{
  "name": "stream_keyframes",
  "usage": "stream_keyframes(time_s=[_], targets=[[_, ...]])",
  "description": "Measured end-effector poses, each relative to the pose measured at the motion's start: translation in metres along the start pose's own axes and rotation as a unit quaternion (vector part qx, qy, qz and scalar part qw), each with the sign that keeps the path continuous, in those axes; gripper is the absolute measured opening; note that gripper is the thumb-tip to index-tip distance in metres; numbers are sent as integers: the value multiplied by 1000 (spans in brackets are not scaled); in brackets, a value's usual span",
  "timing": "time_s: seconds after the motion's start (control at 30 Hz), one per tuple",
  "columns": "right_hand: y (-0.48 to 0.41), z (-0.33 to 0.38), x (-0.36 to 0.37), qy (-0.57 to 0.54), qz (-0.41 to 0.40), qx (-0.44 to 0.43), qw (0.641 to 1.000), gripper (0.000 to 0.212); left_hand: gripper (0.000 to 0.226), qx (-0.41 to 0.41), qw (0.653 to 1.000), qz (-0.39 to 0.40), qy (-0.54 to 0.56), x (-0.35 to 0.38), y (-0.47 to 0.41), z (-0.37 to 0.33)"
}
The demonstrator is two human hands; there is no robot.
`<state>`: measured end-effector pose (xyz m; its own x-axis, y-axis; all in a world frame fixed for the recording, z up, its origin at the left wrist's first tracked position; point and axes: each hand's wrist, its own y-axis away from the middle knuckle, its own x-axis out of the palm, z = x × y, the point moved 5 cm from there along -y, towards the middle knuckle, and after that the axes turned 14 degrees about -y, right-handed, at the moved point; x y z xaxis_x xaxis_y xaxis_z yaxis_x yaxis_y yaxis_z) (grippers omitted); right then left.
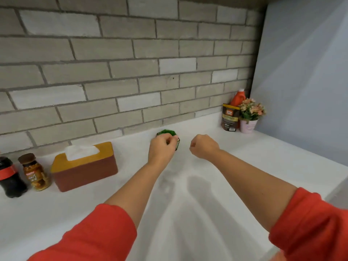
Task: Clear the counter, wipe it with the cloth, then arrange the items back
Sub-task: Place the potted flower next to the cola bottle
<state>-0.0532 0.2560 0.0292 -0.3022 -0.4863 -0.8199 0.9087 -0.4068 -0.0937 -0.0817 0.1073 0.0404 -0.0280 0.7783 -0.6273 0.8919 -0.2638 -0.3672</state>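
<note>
**Left grip on the green plant at the back edge**

The left hand (162, 147) closes its grip over a small green plant (166, 133) in a dark wire-frame pot, at the worktop's (188, 204) back edge by the brick wall. The right hand (204, 146), curled into an empty fist, hovers just beside it. The tissue box (84, 165) stands toward the left end.

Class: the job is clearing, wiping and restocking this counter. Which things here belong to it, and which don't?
Job: counter, moss pot in left hand, tissue box, cola bottle, coffee jar, pouch, red bottle, flowers.

Not: brick wall, right hand, idle.
</note>
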Motion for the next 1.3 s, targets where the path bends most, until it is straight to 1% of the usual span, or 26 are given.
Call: stream_keyframes(time_s=[0.13,0.27,0.37,0.57,0.8,0.93,1.1,1.23,1.3], targets=[[5,-64,-45,4,-9,8,1000,27,37,8,1000,12,5,56,4,-49],[8,-122,-76,12,-8,25,1000,26,28,23,999,28,6,106,12,-93],[6,-156,-94,11,-11,38,999,26,22,30,998,46,-5,137,12,-113],[-17,-205,-111,7,-26,64,998,25,13,38,997,59,-22,176,-19,-131],[-52,-250,-125,21,-34,111,993,24,13,43,994,92,-27,233,-68,-135],[-73,-277,-133,15,-56,133,989,25,12,43,992,116,-31,266,-86,-139],[-107,-313,-129,-12,-49,148,988,27,16,35,987,151,-42,302,-108,-142],[-145,-336,-134,-41,-45,140,988,40,32,48,978,187,-73,330,-125,-141],[-167,-346,-136,-52,-47,138,988,47,38,41,976,198,-80,341,-133,-140]])
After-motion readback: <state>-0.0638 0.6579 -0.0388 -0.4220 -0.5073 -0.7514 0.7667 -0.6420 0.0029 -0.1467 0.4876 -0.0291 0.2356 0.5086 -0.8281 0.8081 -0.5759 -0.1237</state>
